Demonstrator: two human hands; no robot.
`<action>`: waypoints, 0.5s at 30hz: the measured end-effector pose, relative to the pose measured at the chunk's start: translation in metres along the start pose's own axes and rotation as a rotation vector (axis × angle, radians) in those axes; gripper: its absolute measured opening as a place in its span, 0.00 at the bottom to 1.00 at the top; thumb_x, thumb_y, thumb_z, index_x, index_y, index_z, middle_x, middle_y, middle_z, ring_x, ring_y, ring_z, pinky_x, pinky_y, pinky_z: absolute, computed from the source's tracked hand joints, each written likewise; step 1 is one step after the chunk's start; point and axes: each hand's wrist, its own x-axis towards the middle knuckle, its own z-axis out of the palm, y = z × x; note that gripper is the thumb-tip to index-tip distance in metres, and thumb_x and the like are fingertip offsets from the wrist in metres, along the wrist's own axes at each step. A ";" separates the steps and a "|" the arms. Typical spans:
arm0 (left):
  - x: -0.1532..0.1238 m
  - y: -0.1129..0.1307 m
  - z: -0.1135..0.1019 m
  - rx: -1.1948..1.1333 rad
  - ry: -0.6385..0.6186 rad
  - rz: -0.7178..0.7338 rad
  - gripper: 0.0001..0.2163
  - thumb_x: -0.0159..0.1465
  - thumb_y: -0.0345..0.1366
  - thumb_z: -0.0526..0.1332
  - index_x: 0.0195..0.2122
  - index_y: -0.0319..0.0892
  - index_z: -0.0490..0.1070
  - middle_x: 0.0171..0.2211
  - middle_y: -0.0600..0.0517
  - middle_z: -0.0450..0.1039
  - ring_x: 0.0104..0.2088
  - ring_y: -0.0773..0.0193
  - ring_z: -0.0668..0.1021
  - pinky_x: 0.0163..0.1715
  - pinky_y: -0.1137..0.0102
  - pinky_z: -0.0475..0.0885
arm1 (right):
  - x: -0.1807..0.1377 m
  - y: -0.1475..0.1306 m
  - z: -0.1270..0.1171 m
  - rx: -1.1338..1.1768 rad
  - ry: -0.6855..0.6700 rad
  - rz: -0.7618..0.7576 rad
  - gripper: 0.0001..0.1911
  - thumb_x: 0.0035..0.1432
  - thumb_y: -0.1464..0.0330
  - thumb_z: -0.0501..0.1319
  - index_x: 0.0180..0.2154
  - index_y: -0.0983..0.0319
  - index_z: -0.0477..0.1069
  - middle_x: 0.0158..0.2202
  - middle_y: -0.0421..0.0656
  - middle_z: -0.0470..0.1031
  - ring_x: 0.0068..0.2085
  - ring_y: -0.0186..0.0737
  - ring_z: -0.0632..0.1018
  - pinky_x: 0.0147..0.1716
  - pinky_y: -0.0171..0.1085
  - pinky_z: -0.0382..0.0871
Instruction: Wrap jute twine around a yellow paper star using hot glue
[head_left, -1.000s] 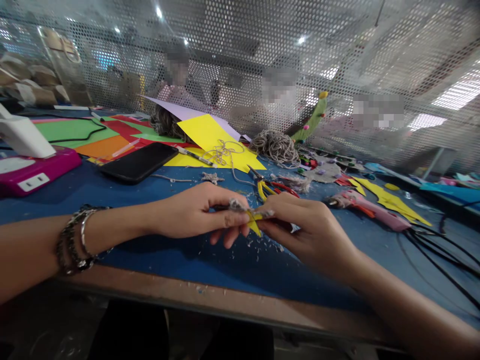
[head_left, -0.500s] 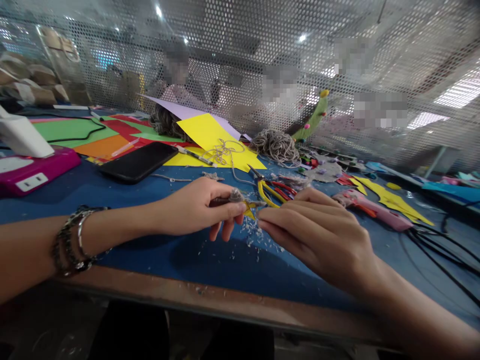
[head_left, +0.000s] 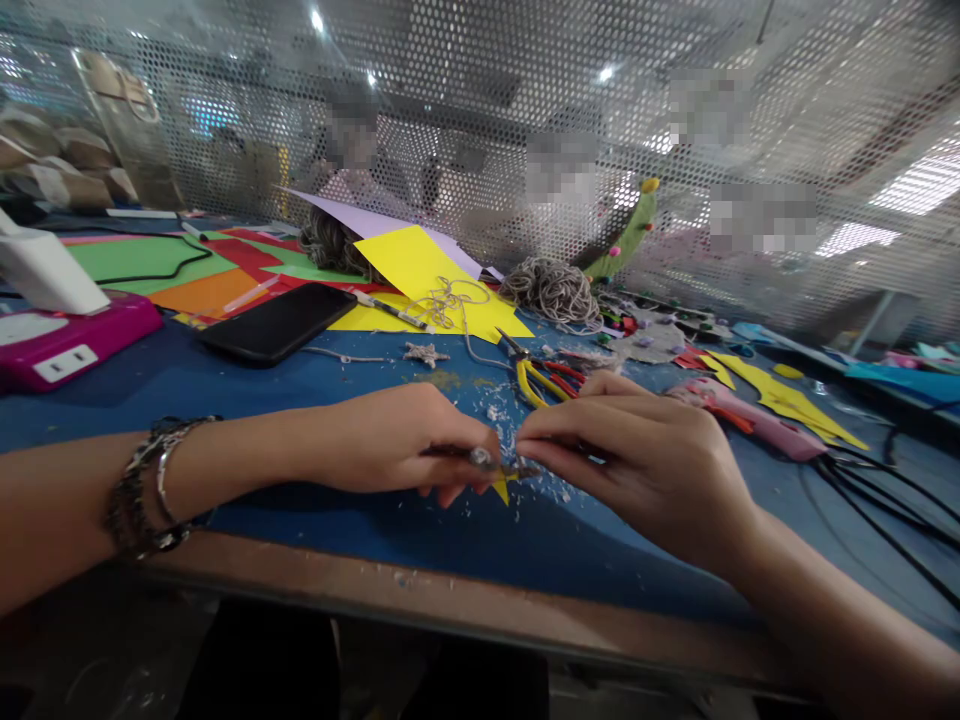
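Note:
My left hand (head_left: 420,440) is closed around a small yellow star-shaped piece (head_left: 504,490) partly covered with grey yarn (head_left: 517,469). Its pointed tip shows below my fingers. Just to the right, my right hand (head_left: 645,465) has thumb and forefinger pinched together at the piece's edge; what lies between them is too small to make out. Behind my left hand lies a small star wrapped in grey yarn (head_left: 425,354). Scissors (head_left: 534,380) with yellow handles rest behind my right hand, beside a red-handled tool (head_left: 564,380). Pale scraps (head_left: 491,412) litter the blue tabletop around my hands.
A black phone (head_left: 277,325), a pen (head_left: 390,310) and yellow paper (head_left: 420,265) lie behind my left arm. Grey yarn (head_left: 551,292) is heaped behind the scissors. At right rests a pink glue gun (head_left: 757,420) with black cables. A magenta power strip (head_left: 97,345) stands left.
Both hands have come lower, toward the table's front edge, with the yellow piece turning in my left fingers. The yarn-wrapped star behind my left hand now shows whole.

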 end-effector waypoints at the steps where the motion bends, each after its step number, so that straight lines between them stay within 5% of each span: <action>1: 0.000 0.000 0.000 -0.031 -0.002 0.000 0.09 0.63 0.32 0.50 0.31 0.38 0.68 0.21 0.54 0.71 0.20 0.73 0.71 0.25 0.80 0.65 | 0.001 0.000 0.000 0.025 -0.004 0.019 0.05 0.55 0.71 0.56 0.28 0.62 0.68 0.20 0.34 0.71 0.21 0.26 0.67 0.26 0.31 0.59; 8: -0.001 0.005 -0.002 -0.413 0.050 -0.101 0.09 0.63 0.32 0.50 0.28 0.38 0.66 0.20 0.55 0.67 0.20 0.75 0.69 0.22 0.83 0.66 | 0.004 0.000 0.001 0.251 -0.057 0.200 0.05 0.54 0.72 0.56 0.28 0.63 0.69 0.20 0.34 0.70 0.19 0.24 0.65 0.19 0.24 0.58; 15: 0.000 0.003 -0.002 -0.533 0.174 -0.124 0.08 0.63 0.31 0.50 0.28 0.39 0.65 0.19 0.56 0.67 0.19 0.75 0.70 0.20 0.83 0.66 | 0.006 -0.001 0.004 0.378 -0.070 0.205 0.06 0.53 0.74 0.56 0.26 0.63 0.69 0.20 0.35 0.70 0.19 0.23 0.65 0.19 0.23 0.58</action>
